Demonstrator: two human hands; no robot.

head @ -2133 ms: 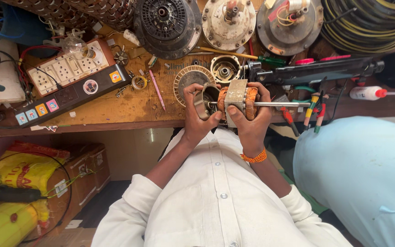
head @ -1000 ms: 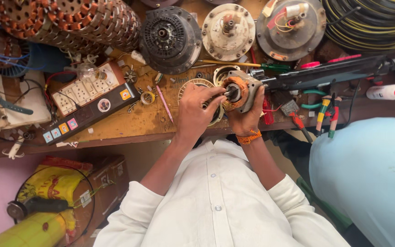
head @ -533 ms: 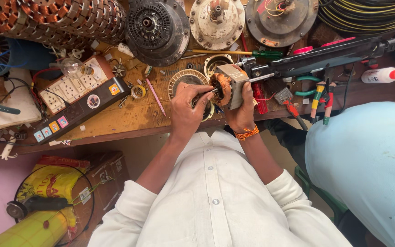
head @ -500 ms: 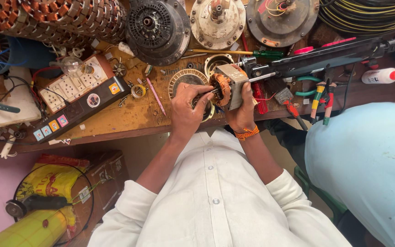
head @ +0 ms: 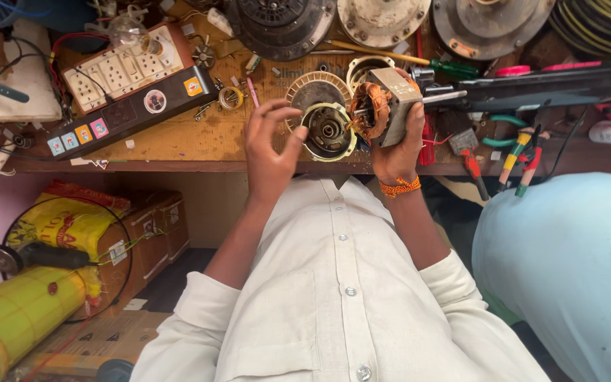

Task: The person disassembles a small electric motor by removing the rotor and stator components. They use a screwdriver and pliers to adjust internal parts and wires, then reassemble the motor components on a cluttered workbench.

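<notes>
My right hand point(head: 399, 150) grips a small electric motor point(head: 388, 106) with copper windings and a grey laminated core, its shaft pointing right. The motor is raised just above the wooden workbench point(head: 178, 145). My left hand point(head: 269, 147) holds a round metal end cover point(head: 328, 131) by its rim with thumb and fingertips. The cover sits just left of the motor's winding end, with a small gap between them. A round ribbed plastic ring point(head: 314, 86) lies on the bench behind the cover.
A socket board point(head: 132, 81) lies at bench left. Round motor housings point(head: 281, 25) line the back, with wire coils point(head: 602, 28) at right. Screwdrivers and pliers point(head: 525, 159) lie right of the motor. Another person in light blue point(head: 567, 262) stands at right. A yellow cylinder point(head: 15, 311) and boxes sit below.
Both hands were closed together on the motor. Now the end cover is separated from the motor and my left hand has drawn it leftward; the view has come closer.
</notes>
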